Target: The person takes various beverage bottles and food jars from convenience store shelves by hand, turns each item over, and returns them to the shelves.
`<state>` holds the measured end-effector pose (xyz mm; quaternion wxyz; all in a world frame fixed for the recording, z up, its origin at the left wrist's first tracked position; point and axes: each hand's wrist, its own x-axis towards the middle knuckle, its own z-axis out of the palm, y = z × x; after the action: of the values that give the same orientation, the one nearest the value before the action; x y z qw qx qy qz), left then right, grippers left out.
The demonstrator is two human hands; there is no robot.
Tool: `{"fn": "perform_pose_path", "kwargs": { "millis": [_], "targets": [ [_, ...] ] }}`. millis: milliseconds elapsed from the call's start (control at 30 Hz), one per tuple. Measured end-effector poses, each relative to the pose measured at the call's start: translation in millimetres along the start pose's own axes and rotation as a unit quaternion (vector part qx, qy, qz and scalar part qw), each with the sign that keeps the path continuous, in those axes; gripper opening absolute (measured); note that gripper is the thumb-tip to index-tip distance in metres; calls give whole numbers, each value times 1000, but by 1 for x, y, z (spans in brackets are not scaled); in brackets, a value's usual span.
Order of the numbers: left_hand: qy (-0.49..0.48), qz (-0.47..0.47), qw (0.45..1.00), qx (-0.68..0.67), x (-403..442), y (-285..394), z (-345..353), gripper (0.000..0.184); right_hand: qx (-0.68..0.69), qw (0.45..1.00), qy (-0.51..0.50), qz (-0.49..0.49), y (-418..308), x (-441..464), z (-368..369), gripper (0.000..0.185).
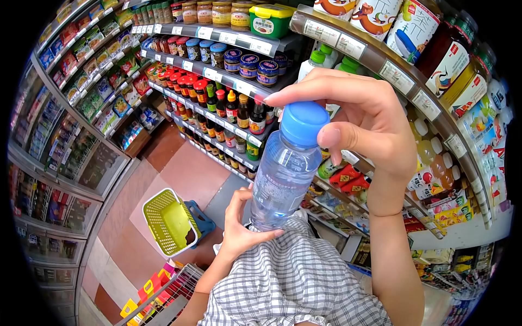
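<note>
A clear plastic water bottle with a blue cap is held slightly tilted in front of my checked shirt. Around its lower end, my left hand is closed, thumb across the near side and fingers partly hidden behind. At the top, my right hand is closed on the cap, with the thumb on its right side and the index finger reaching over its far edge. The cap sits on the bottle's neck. Printed or embossed text shows on the bottle, too small to read.
Store shelves with jars and sauce bottles stand ahead. A curved shelf of cans and bottles is close on my right. A yellow-green basket stands on the floor, near a wire cart. Glass-door cabinets line the left.
</note>
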<state>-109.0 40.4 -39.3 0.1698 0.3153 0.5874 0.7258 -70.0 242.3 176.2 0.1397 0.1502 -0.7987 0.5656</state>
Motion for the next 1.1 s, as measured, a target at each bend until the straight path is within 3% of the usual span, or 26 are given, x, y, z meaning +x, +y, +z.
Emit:
{"fn": "perform_pose_path", "kwargs": {
  "millis": [433, 633, 700, 733, 800, 833, 1100],
  "targets": [
    [-21, -7, 1000, -8, -5, -7, 2, 73, -54, 998, 20, -21, 4, -7, -2, 50],
    [-27, -17, 999, -27, -3, 2, 5, 72, -80, 996, 12, 32, 11, -3, -12, 48],
    [-12, -8, 1000, 14, -4, 6, 5, 68, -89, 995, 15, 44, 25, 2, -18, 47],
    [-3, -4, 999, 35, -4, 8, 5, 66, -57, 997, 17, 43, 32, 5, -22, 33],
    [24, -17, 997, 78, -4, 15, 5, 63, -55, 997, 9, 56, 48, 11, -29, 32],
    [38, -24, 994, 98, -3, 19, 5, 61, -72, 996, 1, 55, 59, 13, -34, 42],
    [90, -35, 973, 210, -3, 39, 0, 59, 45, 991, -7, 124, 89, 21, -32, 36]
  ]
}}
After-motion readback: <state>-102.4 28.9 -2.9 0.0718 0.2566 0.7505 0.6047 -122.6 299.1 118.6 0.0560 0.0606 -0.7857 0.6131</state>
